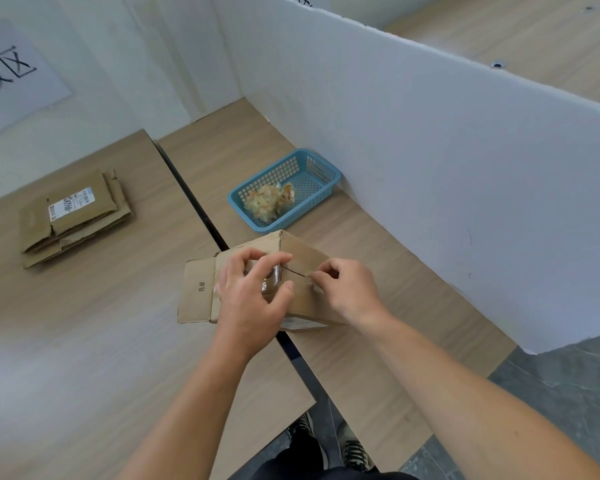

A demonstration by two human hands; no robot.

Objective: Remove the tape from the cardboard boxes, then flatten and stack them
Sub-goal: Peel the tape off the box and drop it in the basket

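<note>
Desk (83,323): blue basket (305,206) of crumpled tape (265,202); left hand (253,299), right hand (350,289), grips clamped on box tape (273,284)

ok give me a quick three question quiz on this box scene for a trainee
1. True or false: the blue basket holds crumpled tape.
2. Where does the stack of flattened boxes lie? A on the left table; B in the basket; C on the floor.
3. Fill in: the left hand and right hand hold a cardboard box whose open flap is marked ___.
Key: 1 true; 2 A; 3 8#
</note>
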